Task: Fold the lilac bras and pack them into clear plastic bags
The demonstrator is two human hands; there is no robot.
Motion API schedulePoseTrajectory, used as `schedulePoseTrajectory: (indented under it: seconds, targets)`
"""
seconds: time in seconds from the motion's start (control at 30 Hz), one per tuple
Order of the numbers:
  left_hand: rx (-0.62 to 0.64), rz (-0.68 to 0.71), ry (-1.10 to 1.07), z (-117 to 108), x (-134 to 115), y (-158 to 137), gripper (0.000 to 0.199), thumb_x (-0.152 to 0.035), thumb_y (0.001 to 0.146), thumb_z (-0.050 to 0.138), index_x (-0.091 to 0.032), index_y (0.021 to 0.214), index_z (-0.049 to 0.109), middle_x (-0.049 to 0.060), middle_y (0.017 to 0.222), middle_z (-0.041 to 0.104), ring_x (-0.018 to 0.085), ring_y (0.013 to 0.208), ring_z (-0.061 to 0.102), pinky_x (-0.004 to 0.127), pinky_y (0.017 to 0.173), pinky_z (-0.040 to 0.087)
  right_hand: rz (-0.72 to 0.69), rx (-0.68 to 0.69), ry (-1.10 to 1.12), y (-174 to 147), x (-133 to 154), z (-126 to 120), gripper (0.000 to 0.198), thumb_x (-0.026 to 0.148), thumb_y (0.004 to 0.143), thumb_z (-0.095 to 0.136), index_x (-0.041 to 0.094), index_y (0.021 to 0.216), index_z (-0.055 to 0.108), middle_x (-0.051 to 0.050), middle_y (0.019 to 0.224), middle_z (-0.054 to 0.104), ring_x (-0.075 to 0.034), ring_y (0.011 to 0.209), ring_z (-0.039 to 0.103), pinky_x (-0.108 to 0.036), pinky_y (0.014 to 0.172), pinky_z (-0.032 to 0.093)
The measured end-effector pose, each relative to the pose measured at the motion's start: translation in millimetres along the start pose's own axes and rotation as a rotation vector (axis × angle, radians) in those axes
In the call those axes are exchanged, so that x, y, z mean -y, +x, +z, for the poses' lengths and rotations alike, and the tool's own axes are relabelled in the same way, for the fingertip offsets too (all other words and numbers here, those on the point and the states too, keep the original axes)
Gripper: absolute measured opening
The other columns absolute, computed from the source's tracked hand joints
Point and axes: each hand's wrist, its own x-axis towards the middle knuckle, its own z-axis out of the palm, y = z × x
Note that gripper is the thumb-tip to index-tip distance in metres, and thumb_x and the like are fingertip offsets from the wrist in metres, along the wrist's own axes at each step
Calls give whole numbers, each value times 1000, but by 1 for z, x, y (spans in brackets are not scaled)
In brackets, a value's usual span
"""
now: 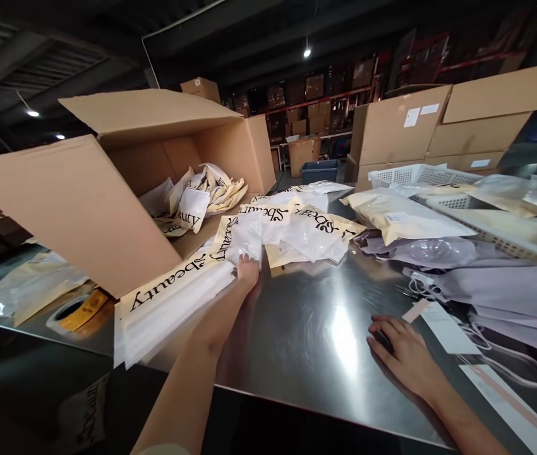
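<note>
My left hand (248,272) reaches forward and grips the edge of a white "beauty" plastic bag (242,237) at the mouth of a big cardboard box (79,202) lying on its side. A stack of the same printed bags (168,303) lies just left of that hand, hanging over the table edge. More bags (316,230) are spread behind it and several fill the box. My right hand (404,354) rests flat on the steel table (316,335), fingers apart, with a small dark object partly under its fingers.
Grey folded garments (510,297) and paper strips (443,325) lie at the right. A white plastic basket (420,175) stands behind yellow packets (401,215). A tape roll (76,311) sits at the left under the box. Large cartons (401,133) and shelves stand behind.
</note>
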Motion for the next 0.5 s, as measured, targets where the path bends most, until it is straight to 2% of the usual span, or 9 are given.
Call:
schedulePoseTrajectory:
  seconds: [0.1,0.2,0.3,0.4,0.5]
  targets:
    - [70,2,11,-5,-8,4,34,-40,92,60,-15,116,61,10,119,62,24,108,60,47,95,50,-18,-10,8,-1,2,-1,33,49,90,44,23,92,64,-8,119,65,-30,113,55,-48,96,42]
    - [112,-41,16,-6,-13,-4,34,-40,92,60,-15,116,60,9,114,63,22,100,63,44,88,54,-40,-17,16,-1,4,-2,34,49,91,42,22,93,64,-9,118,65,-30,115,54,-49,98,41]
    - [84,-63,5,-6,-15,-18,31,-36,93,60,-14,115,61,9,112,64,20,97,63,42,85,55,-33,-9,29,-2,6,-2,36,50,91,41,22,94,65,-10,118,65,-31,116,54,-50,98,41]
    - [-36,-35,-41,-22,-12,-25,29,-35,92,61,-15,113,61,8,111,64,20,95,64,39,82,56,-11,-5,50,-3,8,-3,37,50,90,41,22,94,66,-10,119,65,-32,118,53,-50,99,41]
    - [-278,25,-123,-66,-2,-12,31,-36,92,60,-17,116,60,8,115,62,21,100,63,40,85,55,14,9,71,-4,10,-6,36,48,91,41,23,94,66,-10,121,64,-31,120,52,-50,98,42]
